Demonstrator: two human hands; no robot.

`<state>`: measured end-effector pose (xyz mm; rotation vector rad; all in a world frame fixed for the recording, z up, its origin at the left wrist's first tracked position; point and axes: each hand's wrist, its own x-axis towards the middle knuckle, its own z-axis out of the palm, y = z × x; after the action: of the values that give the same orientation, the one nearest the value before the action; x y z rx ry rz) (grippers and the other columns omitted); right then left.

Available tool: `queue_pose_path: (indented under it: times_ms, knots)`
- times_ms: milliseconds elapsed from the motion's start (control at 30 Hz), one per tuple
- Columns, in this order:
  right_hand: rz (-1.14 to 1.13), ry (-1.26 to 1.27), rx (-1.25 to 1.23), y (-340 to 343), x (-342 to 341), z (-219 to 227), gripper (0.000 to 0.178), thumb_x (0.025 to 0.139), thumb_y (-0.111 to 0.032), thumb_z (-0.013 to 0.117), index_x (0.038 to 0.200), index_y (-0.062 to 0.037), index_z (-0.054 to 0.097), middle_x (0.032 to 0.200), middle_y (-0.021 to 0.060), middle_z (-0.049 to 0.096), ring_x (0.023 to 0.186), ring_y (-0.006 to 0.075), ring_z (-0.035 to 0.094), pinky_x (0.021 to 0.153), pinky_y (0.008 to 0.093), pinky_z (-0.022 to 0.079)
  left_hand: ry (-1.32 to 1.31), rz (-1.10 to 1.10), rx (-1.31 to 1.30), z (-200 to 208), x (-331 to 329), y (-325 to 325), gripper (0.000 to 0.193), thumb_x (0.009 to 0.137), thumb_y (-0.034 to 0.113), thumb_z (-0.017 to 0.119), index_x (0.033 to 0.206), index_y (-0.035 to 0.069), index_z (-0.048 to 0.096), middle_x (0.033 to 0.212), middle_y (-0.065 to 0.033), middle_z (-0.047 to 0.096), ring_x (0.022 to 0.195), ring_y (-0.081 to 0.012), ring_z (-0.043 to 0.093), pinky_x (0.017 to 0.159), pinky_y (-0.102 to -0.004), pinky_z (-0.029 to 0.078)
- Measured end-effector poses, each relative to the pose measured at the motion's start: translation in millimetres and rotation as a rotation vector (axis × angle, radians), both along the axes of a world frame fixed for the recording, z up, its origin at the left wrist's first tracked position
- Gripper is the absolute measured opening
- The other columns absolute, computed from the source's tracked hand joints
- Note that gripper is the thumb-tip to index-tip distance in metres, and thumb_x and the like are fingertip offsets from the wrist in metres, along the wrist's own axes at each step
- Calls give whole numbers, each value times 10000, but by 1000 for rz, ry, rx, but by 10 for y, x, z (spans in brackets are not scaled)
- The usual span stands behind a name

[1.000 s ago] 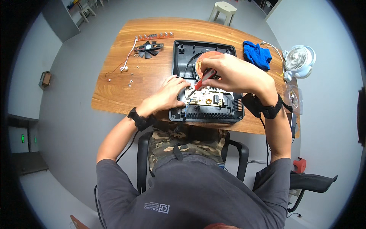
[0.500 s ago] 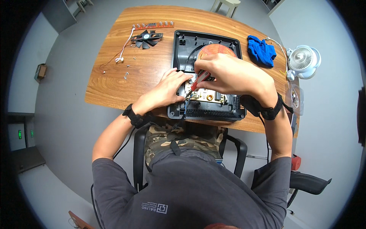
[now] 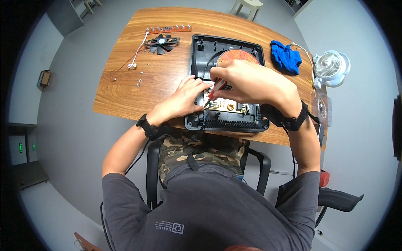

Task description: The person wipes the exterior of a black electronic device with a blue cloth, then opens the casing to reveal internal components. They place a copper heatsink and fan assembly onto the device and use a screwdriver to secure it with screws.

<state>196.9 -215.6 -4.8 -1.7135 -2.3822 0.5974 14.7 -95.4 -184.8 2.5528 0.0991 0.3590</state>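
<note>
One spread left hand [image 3: 187, 97] lay at left end of circuit board [image 3: 222, 104] inside black housing [image 3: 191, 121]; right hand [image 3: 250, 80] clamped red-handled screwdriver [image 3: 216, 89], whose tip likely wanted square, steady pressure.

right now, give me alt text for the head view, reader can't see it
A person's right hand holds a red-handled screwdriver over a circuit board in an open black casing, with the left hand at the board's left end. On the wooden table lie a black fan, a blue cloth and apparent screws.
</note>
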Motion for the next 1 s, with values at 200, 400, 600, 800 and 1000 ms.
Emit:
queue_pose_path:
  times_ms: [200, 400, 600, 800, 1000]
  knots:
    - [-3, -62, -18, 24, -78, 37, 294, 875, -214, 760, 979, 38, 650, 934, 210, 716, 924, 392, 708, 797, 450, 570, -37, 1, -4, 1, -2, -13, 751, 670, 120, 872, 1342, 78, 539, 1249, -121, 583, 1273, -336, 521, 1211, -552, 267]
    - [21, -104, 51, 52, -162, -64, 306, 892, -221, 738, 972, 36, 592, 872, 221, 691, 885, 400, 692, 778, 456, 549, -41, -17, -18, 11, -7, -1, 703, 688, 124, 858, 1314, 64, 545, 1271, -122, 580, 1292, -325, 508, 1215, -551, 261]
    - [-57, -79, 73, -63, -274, 0, 294, 857, -130, 693, 1030, 38, 526, 843, 241, 659, 861, 441, 672, 770, 483, 542, -7, -18, -13, 32, -5, 10, 643, 701, 113, 841, 1276, 63, 556, 1276, -123, 579, 1296, -328, 502, 1211, -550, 260]
    - [-65, -155, -97, 16, -339, 100, 274, 909, -190, 637, 1011, 57, 577, 800, 254, 678, 794, 446, 685, 695, 509, 556, -9, -30, -13, -16, -18, 21, 630, 708, 119, 836, 1275, 78, 565, 1296, -122, 574, 1316, -326, 489, 1218, -553, 243]
    - [-48, -217, 82, 58, -341, 6, 428, 973, -264, 544, 723, 62, 664, 696, 280, 651, 685, 443, 681, 637, 480, 570, 65, -12, -78, 198, -58, -46, 521, 738, 154, 832, 1209, 65, 629, 1371, -137, 531, 1369, -327, 432, 1234, -557, 197]
